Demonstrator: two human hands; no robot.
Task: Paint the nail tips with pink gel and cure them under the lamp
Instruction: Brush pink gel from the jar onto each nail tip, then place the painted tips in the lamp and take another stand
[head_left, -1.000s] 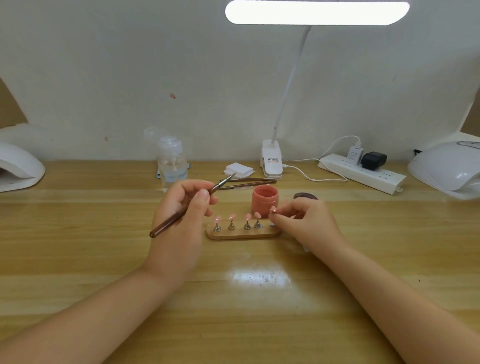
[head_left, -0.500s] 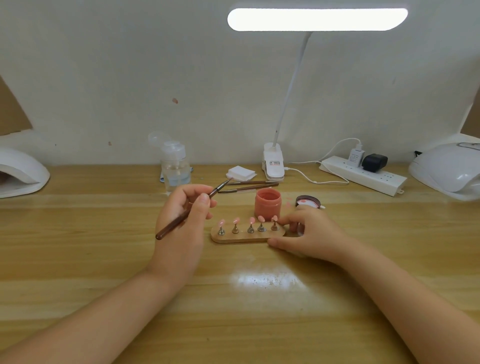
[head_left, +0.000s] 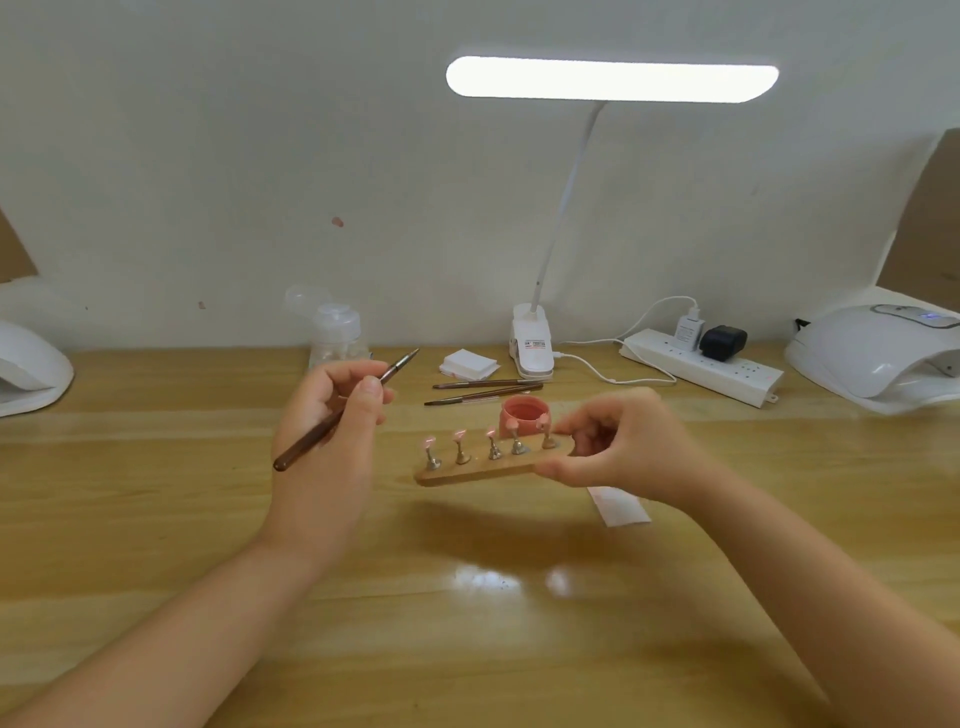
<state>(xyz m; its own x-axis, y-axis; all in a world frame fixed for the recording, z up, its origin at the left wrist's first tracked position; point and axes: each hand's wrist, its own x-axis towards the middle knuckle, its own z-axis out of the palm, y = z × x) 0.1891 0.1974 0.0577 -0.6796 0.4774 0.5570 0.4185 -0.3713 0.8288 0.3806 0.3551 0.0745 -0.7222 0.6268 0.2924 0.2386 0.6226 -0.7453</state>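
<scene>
Right grip: my right hand (head_left: 618, 441) is closed on the right end of the wooden nail stand (head_left: 483, 467), thumb under the front edge, fingers curled over the top beside the last post.
Stand: it looks lifted off the desk (head_left: 467, 623), tilted with the left end lower; a soft shadow lies on the wood below it.
Nail tips: five pink nail tips (head_left: 460, 434) sit on small metal posts in a row along the stand; the two on the right overlap the jar behind them and are hard to separate from it.
Left grip: my left hand (head_left: 327, 431) is pinched shut on the brush (head_left: 337, 415), thumb and forefinger around the middle of the handle, bristle end pointing up and right, dark butt end down and left.
Brush tip: too small to tell whether it carries gel.
Gel jar: the open pink gel jar (head_left: 522, 413) stands on the desk just behind the stand, partly hidden by it.
Behind the jar: two spare brushes (head_left: 483, 392) lie side by side, with a stack of white pads (head_left: 467, 364) near them.
Under my right wrist: a white slip of paper (head_left: 618, 506), partly covered.
Far back: clear pump bottle (head_left: 332, 332), clip-on desk lamp (head_left: 613, 78) lit, power strip (head_left: 701, 366) with plugs.
Curing lamps: one white curing lamp (head_left: 883, 358) at the right edge, another (head_left: 26, 369) at the left, both cut off by the frame.
</scene>
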